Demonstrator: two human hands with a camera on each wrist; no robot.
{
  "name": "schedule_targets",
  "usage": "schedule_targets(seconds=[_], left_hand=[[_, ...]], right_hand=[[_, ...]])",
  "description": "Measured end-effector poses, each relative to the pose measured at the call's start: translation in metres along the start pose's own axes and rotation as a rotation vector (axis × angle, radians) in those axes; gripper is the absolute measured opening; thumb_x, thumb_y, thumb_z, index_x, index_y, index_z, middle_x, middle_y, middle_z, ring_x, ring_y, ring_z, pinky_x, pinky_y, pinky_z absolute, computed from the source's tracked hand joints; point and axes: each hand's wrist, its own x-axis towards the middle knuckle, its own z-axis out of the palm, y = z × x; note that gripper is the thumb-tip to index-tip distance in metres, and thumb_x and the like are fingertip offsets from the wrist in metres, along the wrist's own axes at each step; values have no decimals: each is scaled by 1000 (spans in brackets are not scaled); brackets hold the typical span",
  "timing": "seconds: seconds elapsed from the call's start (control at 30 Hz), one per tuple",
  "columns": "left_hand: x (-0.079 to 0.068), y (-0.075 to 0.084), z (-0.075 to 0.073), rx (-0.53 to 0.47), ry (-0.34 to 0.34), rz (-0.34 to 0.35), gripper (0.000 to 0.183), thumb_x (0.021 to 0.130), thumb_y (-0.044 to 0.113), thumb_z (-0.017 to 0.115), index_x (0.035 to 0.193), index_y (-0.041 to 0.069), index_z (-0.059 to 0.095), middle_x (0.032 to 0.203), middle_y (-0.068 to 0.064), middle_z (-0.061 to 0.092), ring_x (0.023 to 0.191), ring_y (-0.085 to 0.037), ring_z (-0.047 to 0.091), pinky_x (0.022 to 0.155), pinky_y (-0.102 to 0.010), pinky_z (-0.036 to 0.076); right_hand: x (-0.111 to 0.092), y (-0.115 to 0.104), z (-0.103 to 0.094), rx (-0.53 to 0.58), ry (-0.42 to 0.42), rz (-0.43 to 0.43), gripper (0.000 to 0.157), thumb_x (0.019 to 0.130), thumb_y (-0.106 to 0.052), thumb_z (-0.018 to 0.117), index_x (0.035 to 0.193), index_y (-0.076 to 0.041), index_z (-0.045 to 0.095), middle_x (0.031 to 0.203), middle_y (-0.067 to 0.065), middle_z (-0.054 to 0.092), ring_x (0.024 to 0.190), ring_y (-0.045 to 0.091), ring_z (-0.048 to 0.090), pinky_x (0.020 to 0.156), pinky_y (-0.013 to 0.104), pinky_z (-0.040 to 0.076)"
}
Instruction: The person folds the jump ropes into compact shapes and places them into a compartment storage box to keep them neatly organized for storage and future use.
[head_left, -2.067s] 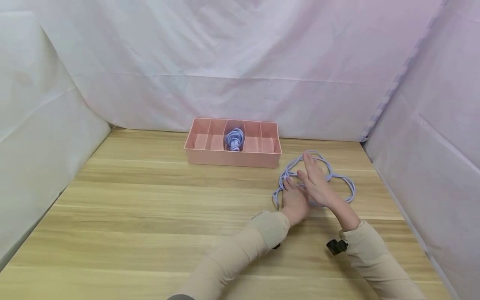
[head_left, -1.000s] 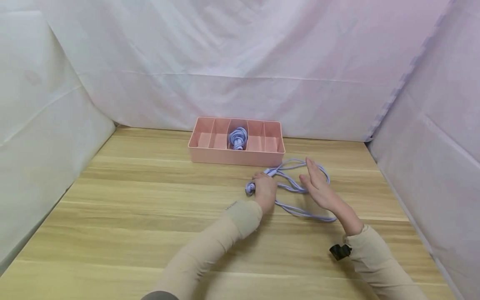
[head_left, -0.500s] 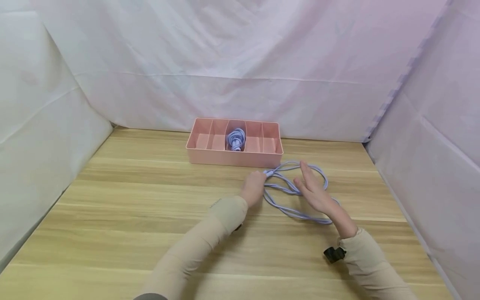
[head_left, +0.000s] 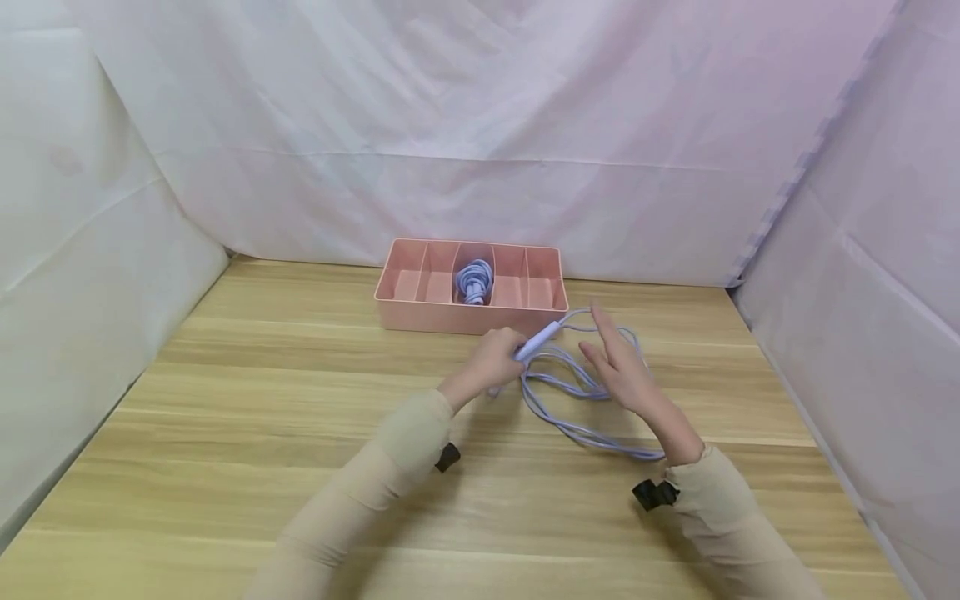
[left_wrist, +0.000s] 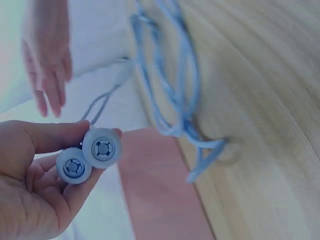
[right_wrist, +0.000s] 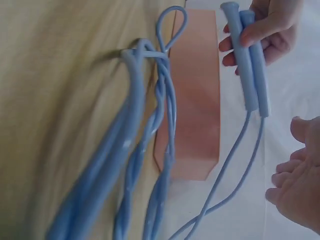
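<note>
A light blue jump rope lies in loose, partly twisted loops, its cord (head_left: 558, 414) on the table between my hands. My left hand (head_left: 491, 358) grips its two handles (head_left: 538, 340) side by side, raised off the table. The left wrist view shows the round ends of these handles (left_wrist: 101, 148) between thumb and fingers. My right hand (head_left: 628, 379) is held with fingers extended over the right part of the loops, holding nothing; in the right wrist view that hand (right_wrist: 302, 180) is apart from the handles.
A pink box (head_left: 472, 318) with several compartments stands at the back of the wooden table (head_left: 300, 433). Its middle compartment holds a coiled blue cord bundle (head_left: 475, 279). White cloth (head_left: 480, 125) hangs behind and along both sides.
My left hand has moved left from beside the right hand, taken the two handles and lifted them. The loops have shifted left and toward me. My right hand has stayed nearly in place.
</note>
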Motion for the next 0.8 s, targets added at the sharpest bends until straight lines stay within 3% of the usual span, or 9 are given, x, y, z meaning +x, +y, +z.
schedule_targets(seconds=[0.13,0.27,0.37,0.43,0.5,0.6,0.7,0.8], left_hand=[[-16,0,-15,-200,-83,34,21,73,-2,67,93,-2,67,80,-11,67,65,-16,60,58,-18,48],[-31,-4,-23,-506,-220,-9,32,76,-4,65,107,-9,60,89,-19,67,74,-17,64,63,-23,53],[-44,-9,-28,-723,-317,-92,40,79,-3,63,118,-9,53,98,-22,65,84,-24,65,69,-28,53],[-51,-14,-31,-827,-367,-142,42,81,-3,61,122,-7,51,103,-22,64,89,-26,65,72,-31,53],[-58,-21,-32,-891,-406,-182,44,82,-1,61,124,-5,50,105,-20,64,90,-25,64,74,-32,52],[-66,-33,-31,-951,-459,-210,41,82,0,60,123,-5,51,108,-19,63,90,-20,65,75,-31,52],[-73,-44,-26,-996,-512,-221,39,83,-1,59,121,-8,52,112,-23,59,93,-22,64,75,-29,51],[-80,-51,-21,-1055,-564,-230,40,84,-2,57,122,-11,48,116,-26,55,102,-32,59,80,-32,50]], right_hand=[[11,-5,0,13,69,-112,43,95,-5,41,136,5,33,144,23,24,135,35,14,109,49,10],[17,-8,-1,12,22,-179,40,94,-5,45,133,1,41,138,21,37,133,36,21,109,53,7],[20,-12,-2,41,-67,-203,45,91,-7,51,134,-1,41,134,20,43,129,36,29,104,57,18],[20,-16,-1,74,-124,-201,45,88,-6,57,131,-1,44,127,18,50,122,33,40,98,54,32],[21,-18,1,121,-184,-182,41,86,-6,60,125,-1,51,116,15,58,110,29,51,87,47,45],[22,-19,5,192,-272,-122,30,85,-7,60,115,-1,60,97,10,65,87,20,61,71,32,52],[23,-19,9,263,-345,-72,23,86,-5,59,108,1,63,83,8,66,66,12,55,55,20,46],[24,-21,10,313,-405,-32,22,87,-5,57,107,2,64,78,4,64,54,7,43,46,17,35]])
